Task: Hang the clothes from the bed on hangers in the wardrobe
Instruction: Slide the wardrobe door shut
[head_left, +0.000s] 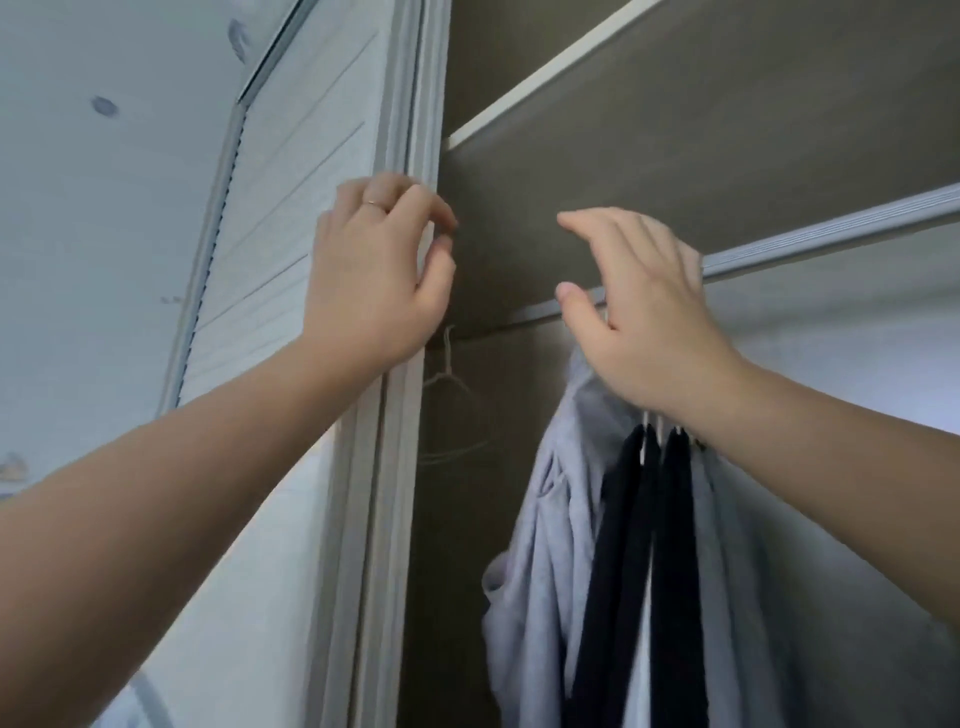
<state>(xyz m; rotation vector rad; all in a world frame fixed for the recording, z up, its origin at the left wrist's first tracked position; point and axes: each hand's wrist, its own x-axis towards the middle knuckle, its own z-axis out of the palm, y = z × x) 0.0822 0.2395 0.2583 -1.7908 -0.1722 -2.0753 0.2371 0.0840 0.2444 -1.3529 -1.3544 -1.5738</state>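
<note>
Both my hands are raised inside the open wardrobe. My left hand (376, 265) curls its fingers around the pale edge of the sliding door (395, 467). My right hand (634, 306) hovers at the silver hanging rail (831, 236), fingers spread, thumb under the rail, nothing clearly held. Directly below it hang a light grey garment (545, 519) and a dark navy garment (639, 545) on white hangers. An empty thin wire hanger (449, 384) hangs at the rail's left end, near the door.
A brown shelf (675, 114) with a white front edge runs above the rail. The wardrobe's dark side wall (447, 571) lies left of the clothes. The white slatted door panel (291, 208) and ceiling fill the left.
</note>
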